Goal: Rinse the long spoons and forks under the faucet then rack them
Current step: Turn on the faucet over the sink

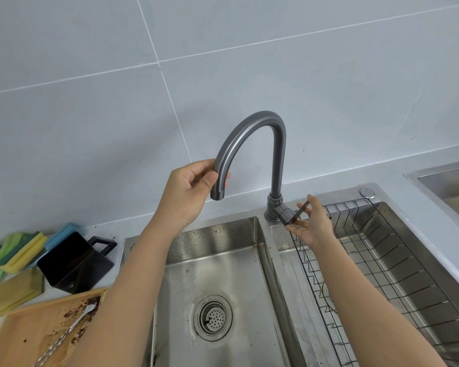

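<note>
My left hand (190,190) has its fingers (210,178) curled round the faucet (252,133) spout just above the outlet. Right hand (312,223): fingers loosely apart, tips touching the flat lever (301,211) at the faucet base; whether I'm actually pinching it, can't tell. No water running that I can see.

Task item: one long spoon (64,332) visible, well down-left of my left fingers, lying on the wooden board (24,329) on the bench, bowl end in brown residue. No forks in view; more may be hidden under my forearm or out of frame.

Handling, my guess: thin twisted metal stem, light, stiff, not fragile. Will be slippery once wet. Grab mid-stem, clear of the dirty bowl, and pinch firmly since it's narrow.

Counts:
- faucet: 1
- sink basins: 2; left one (223,260) under my left fingers, with the drain strainer (213,317)
- wire rack (368,247): 1, in the right basin, just past my right fingers
- black caddy (72,263): 1, left of my left forearm
- sponges (21,250): a stack, roughly four; exact count unclear
</note>
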